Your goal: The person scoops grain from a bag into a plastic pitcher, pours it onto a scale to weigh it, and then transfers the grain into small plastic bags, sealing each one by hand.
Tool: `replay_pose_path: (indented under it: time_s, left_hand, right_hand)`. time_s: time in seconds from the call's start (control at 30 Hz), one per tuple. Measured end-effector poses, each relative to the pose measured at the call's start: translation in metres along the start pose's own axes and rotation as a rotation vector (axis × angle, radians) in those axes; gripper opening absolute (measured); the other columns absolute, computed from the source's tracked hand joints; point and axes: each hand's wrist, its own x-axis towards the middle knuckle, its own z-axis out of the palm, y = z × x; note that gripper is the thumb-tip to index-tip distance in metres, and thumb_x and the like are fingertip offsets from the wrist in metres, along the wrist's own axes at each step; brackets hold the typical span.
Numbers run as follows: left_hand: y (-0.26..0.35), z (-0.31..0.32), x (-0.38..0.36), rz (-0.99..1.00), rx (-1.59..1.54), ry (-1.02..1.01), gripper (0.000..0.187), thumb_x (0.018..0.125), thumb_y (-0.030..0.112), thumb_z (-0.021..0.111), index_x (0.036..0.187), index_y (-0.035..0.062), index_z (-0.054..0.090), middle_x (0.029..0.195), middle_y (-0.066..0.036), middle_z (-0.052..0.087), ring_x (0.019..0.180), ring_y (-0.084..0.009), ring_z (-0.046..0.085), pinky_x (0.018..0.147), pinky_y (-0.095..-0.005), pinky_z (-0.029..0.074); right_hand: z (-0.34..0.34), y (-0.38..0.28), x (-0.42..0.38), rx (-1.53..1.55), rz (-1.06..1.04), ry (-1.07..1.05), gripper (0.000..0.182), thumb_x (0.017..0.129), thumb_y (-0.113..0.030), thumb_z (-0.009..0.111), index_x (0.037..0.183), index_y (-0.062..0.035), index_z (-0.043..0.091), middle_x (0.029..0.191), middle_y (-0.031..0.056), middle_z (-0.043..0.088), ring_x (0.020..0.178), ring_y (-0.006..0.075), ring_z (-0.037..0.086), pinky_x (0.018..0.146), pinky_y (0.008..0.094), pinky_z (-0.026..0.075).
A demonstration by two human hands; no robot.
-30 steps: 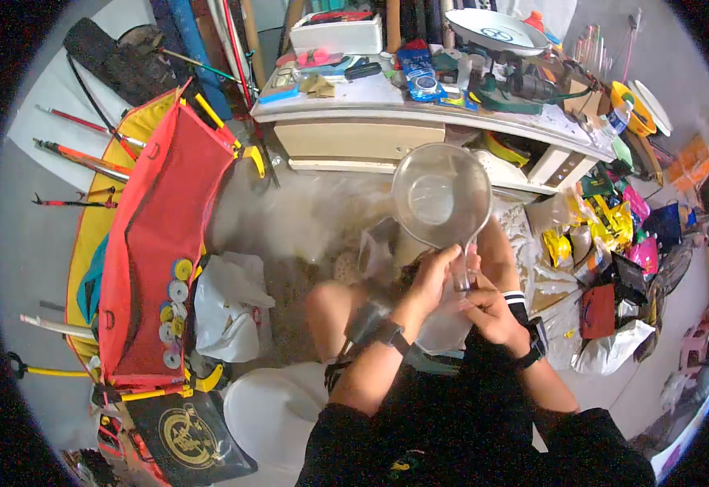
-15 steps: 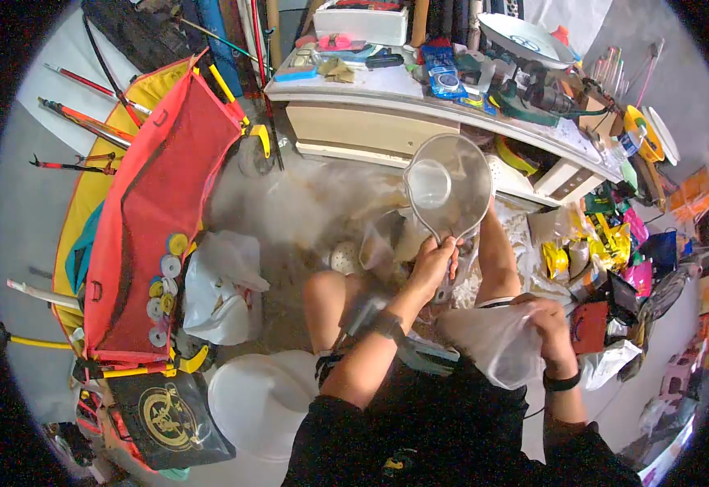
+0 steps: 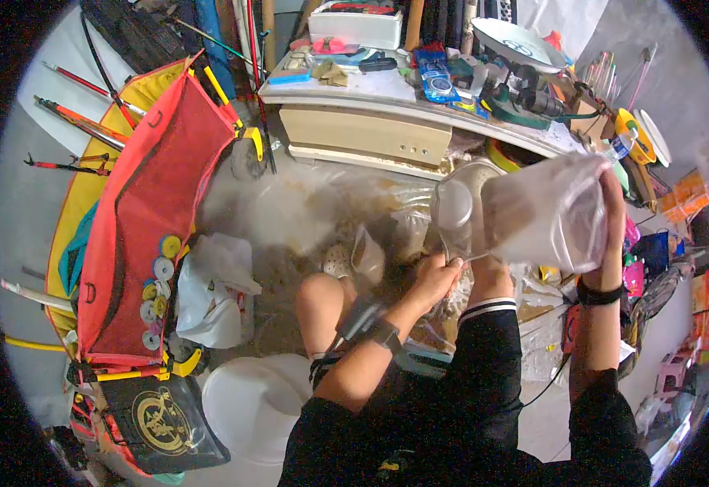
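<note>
My left hand [image 3: 437, 278] is closed round the handle of a clear plastic jug [image 3: 454, 213]. The jug is tilted sideways, its far side partly covered by a clear plastic bag [image 3: 533, 215]. My right hand [image 3: 612, 199] grips this bag near its wide mouth and holds it up beside the jug. Bag and jug overlap in this view. Below them are my bent knees, with a white perforated scoop-like thing [image 3: 338, 261] and a small clear bag [image 3: 367, 253] on the dusty floor between.
A red mesh-sided bag on a yellow frame [image 3: 147, 211] stands at left, beside a white plastic bag [image 3: 220, 284] and a white tub [image 3: 249, 406]. Ahead, a cluttered workbench [image 3: 354, 93] spans the back. Coloured packets and boxes [image 3: 699, 300] are piled at right.
My right hand has lifted the plastic bag up and to the right, opening it out. The jug has turned and shifted slightly right and down, with my left hand still on its handle.
</note>
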Motion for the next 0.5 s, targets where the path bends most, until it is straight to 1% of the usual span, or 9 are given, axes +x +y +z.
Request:
replay_pose_path:
  time_s: [0.03,0.1,0.17,0.2,0.23,0.3,0.37,0.43,0.5]
  left_hand:
    - [0.0,-0.001,0.0,-0.015,0.006,-0.012,0.024,0.095,0.023,0.044,0.09,0.0017,0.054,0.062,0.003,0.046,0.047,-0.0058,0.042,0.04,-0.0203,0.035]
    - [-0.003,-0.003,-0.001,-0.007,-0.018,-0.043,0.023,0.095,0.022,0.044,0.09,0.002,0.054,0.062,0.003,0.046,0.047,-0.006,0.042,0.04,-0.0205,0.035]
    - [-0.003,-0.003,-0.002,0.003,-0.043,-0.075,0.022,0.095,0.022,0.044,0.09,0.0022,0.054,0.062,0.003,0.046,0.047,-0.0061,0.042,0.04,-0.0207,0.035]
    - [0.002,-0.002,-0.005,-0.018,-0.063,-0.062,0.022,0.095,0.021,0.044,0.089,0.0023,0.054,0.062,0.002,0.046,0.047,-0.0063,0.042,0.04,-0.0207,0.036]
    - [0.003,-0.002,-0.008,-0.039,-0.085,-0.046,0.021,0.094,0.021,0.044,0.089,0.0025,0.054,0.062,0.002,0.046,0.047,-0.0065,0.042,0.04,-0.0207,0.036]
    - [-0.001,-0.003,-0.012,-0.075,-0.175,-0.047,0.021,0.094,0.02,0.044,0.089,0.0024,0.054,0.062,0.002,0.046,0.047,-0.0067,0.042,0.039,-0.0209,0.035]
    - [-0.001,-0.004,-0.015,-0.111,-0.255,-0.056,0.02,0.094,0.02,0.044,0.089,0.0024,0.053,0.061,0.002,0.046,0.047,-0.0069,0.042,0.039,-0.021,0.035]
    - [0.006,-0.003,-0.022,-0.063,-0.074,-0.019,0.019,0.093,0.018,0.046,0.087,0.0021,0.055,0.057,0.003,0.044,0.042,-0.0058,0.039,0.037,-0.0226,0.033]
    - [0.008,-0.002,-0.021,-0.083,-0.095,-0.051,0.019,0.093,0.017,0.045,0.088,0.0016,0.054,0.057,0.002,0.044,0.042,-0.0071,0.039,0.037,-0.0251,0.033]
  right_hand:
    - [0.004,0.008,0.011,0.069,0.1,0.025,0.031,0.09,-0.028,0.053,0.106,-0.003,0.06,0.105,0.0047,0.061,0.096,0.0165,0.056,0.088,0.0302,0.043]
    - [0.018,0.027,0.019,0.161,0.214,-0.08,0.028,0.09,-0.027,0.054,0.104,-0.004,0.06,0.1,0.0041,0.062,0.09,0.0156,0.057,0.085,0.0292,0.044]
    - [0.017,0.07,0.018,0.067,0.166,-0.213,0.025,0.091,-0.025,0.053,0.103,-0.0049,0.06,0.096,0.004,0.062,0.088,0.0149,0.057,0.081,0.0288,0.045]
    - [0.019,0.079,0.014,-0.052,0.256,-0.344,0.022,0.091,-0.024,0.053,0.101,-0.0055,0.06,0.094,0.0033,0.062,0.087,0.0144,0.056,0.081,0.0294,0.045]
    - [0.027,0.083,0.004,0.03,0.402,-0.383,0.023,0.092,-0.025,0.053,0.101,-0.0047,0.059,0.096,0.0032,0.062,0.089,0.0141,0.056,0.082,0.0292,0.044]
    - [0.019,0.098,-0.002,-0.003,0.52,-0.446,0.023,0.091,-0.022,0.051,0.104,-0.0041,0.057,0.1,0.005,0.061,0.092,0.0141,0.056,0.083,0.0279,0.044]
    - [0.011,0.103,-0.001,-0.019,0.484,-0.456,0.022,0.089,-0.017,0.051,0.105,-0.0026,0.056,0.103,0.0066,0.061,0.095,0.0161,0.056,0.085,0.0289,0.044]
    - [0.004,0.11,-0.002,-0.041,0.447,-0.448,0.022,0.087,-0.012,0.051,0.106,-0.0011,0.054,0.105,0.0083,0.06,0.099,0.0182,0.056,0.086,0.0298,0.044]
    - [-0.001,0.126,-0.003,-0.582,0.111,-0.54,0.027,0.081,-0.002,0.053,0.108,0.0028,0.053,0.106,0.0123,0.06,0.103,0.0235,0.057,0.089,0.0334,0.045]
